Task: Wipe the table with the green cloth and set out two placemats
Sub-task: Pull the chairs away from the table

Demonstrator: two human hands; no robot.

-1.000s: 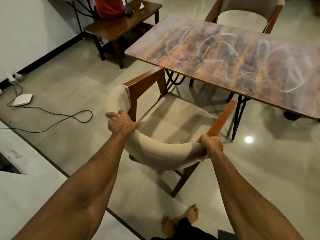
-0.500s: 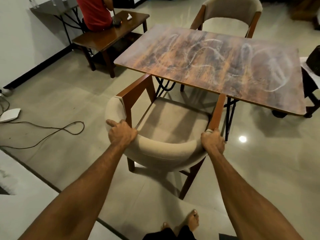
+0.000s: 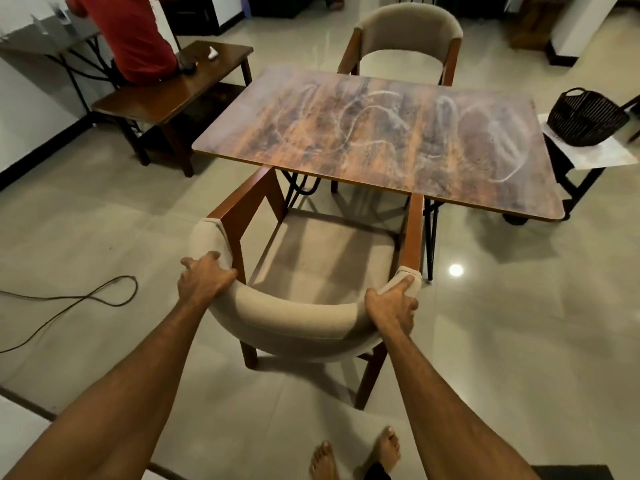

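Gripping the padded backrest of the near chair (image 3: 287,317), left hand (image 3: 202,280) wraps fingers over its left curve, right hand (image 3: 393,306) clamps the right end by the wooden arm. Chair front sits just under the table (image 3: 381,140) edge. Tabletop wood-grain, smeared with white swirl marks. Second chair (image 3: 407,39) at far side. Dark basket (image 3: 587,119) on a side stand right of table, apart. Bench (image 3: 166,95) left with a seated person in red (image 3: 133,32). Cable (image 3: 69,303) on floor. Bare feet at bottom. Green cloth, placemats not visible.

Home dining room: table (image 3: 381,140), chairs (image 3: 408,39).
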